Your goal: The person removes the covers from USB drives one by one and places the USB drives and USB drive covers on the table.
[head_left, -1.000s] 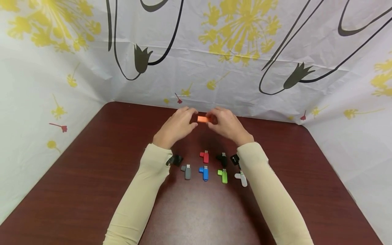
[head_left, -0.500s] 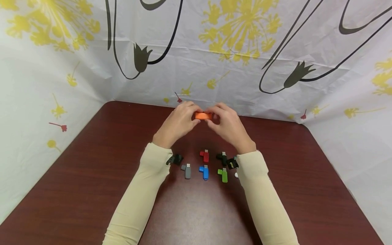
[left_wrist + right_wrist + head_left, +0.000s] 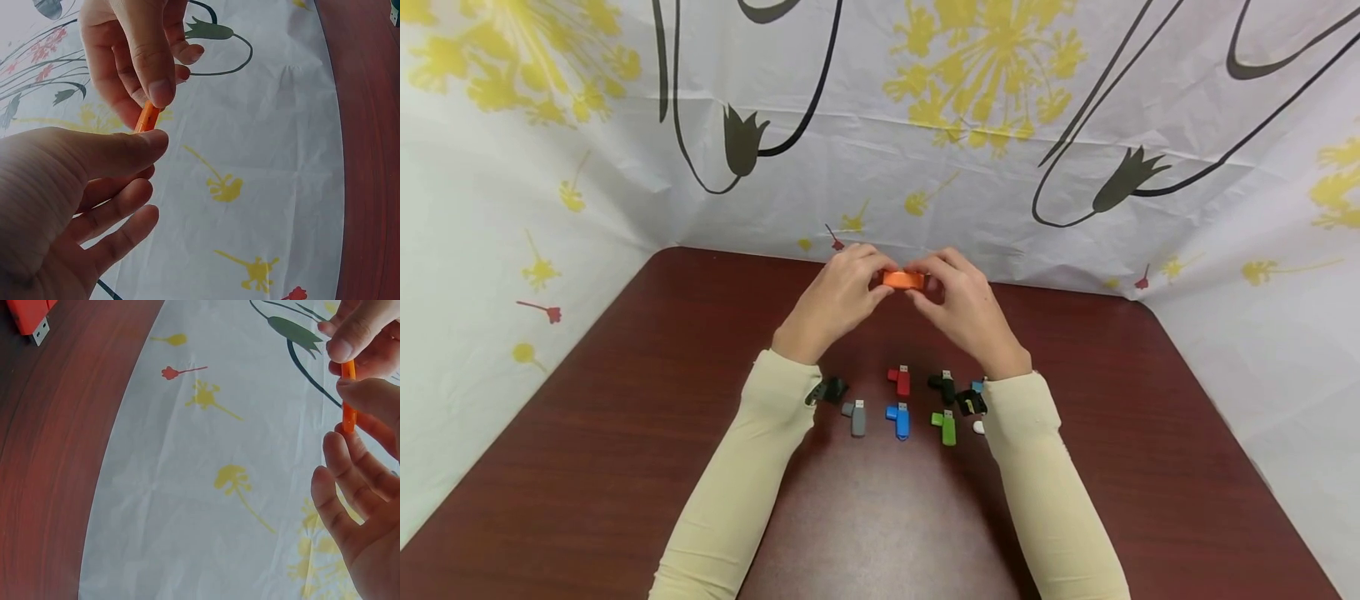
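Note:
Above the far part of the table, both hands hold an orange USB flash drive point(image 3: 903, 280) level between them. My left hand point(image 3: 831, 296) pinches its left end between thumb and fingers, while my right hand point(image 3: 962, 304) pinches the right end. In the left wrist view the orange drive point(image 3: 147, 117) shows edge-on as a narrow strip between the two thumbs. The right wrist view also has the orange drive point(image 3: 349, 412) from its thin side, with fingertips covering parts of it. Whether its cap is fully seated cannot be seen.
On the table point(image 3: 850, 533) lie uncapped flash drives in rows: red point(image 3: 904, 382), black point(image 3: 947, 387), grey point(image 3: 858, 419), blue point(image 3: 902, 422) and green point(image 3: 949, 428). The right sleeve point(image 3: 1045, 467) partly hides a white piece point(image 3: 978, 427). Patterned cloth point(image 3: 880, 167) walls the back and sides.
A second ago only the right hand held the orange drive, with the left hand's fingers apart beside it. The hands have come together, and the left hand now pinches its left end.

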The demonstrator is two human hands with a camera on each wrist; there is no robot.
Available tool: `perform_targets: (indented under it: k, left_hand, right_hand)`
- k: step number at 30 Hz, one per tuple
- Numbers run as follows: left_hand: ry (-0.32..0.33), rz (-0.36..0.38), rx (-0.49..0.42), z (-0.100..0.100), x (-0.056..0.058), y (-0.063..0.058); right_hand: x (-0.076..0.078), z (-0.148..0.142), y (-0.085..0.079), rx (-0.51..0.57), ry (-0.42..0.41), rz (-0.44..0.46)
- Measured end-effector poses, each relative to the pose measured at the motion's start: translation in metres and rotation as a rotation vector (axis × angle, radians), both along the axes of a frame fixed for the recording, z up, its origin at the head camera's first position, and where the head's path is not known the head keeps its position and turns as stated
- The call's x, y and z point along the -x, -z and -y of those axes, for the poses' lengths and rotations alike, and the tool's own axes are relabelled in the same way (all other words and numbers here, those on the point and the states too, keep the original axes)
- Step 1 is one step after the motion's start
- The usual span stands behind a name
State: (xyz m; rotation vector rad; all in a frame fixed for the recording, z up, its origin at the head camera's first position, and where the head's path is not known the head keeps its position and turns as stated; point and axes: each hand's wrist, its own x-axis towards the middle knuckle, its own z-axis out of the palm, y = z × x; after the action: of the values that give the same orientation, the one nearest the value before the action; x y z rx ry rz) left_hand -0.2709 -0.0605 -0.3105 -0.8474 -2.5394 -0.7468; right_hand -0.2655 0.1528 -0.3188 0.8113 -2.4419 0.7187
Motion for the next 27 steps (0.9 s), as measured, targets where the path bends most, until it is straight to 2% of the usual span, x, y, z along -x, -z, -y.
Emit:
perform_targets:
  k: [9, 17, 27]
  left_hand:
    - [0.027, -0.037, -0.043, -0.002, 0.0, 0.002]
    - [0.039, -0.019, -0.066, -0.004, 0.0, 0.001]
    - [0.07, -0.007, -0.074, -0.006, 0.0, -0.001]
  right_hand:
    - [0.0, -0.004, 0.002, 0.013, -0.014, -0.035]
    - [0.0, -0.006, 0.001, 0.019, -0.013, -0.022]
    - [0.001, -0.012, -0.003, 0.021, -0.03, -0.056]
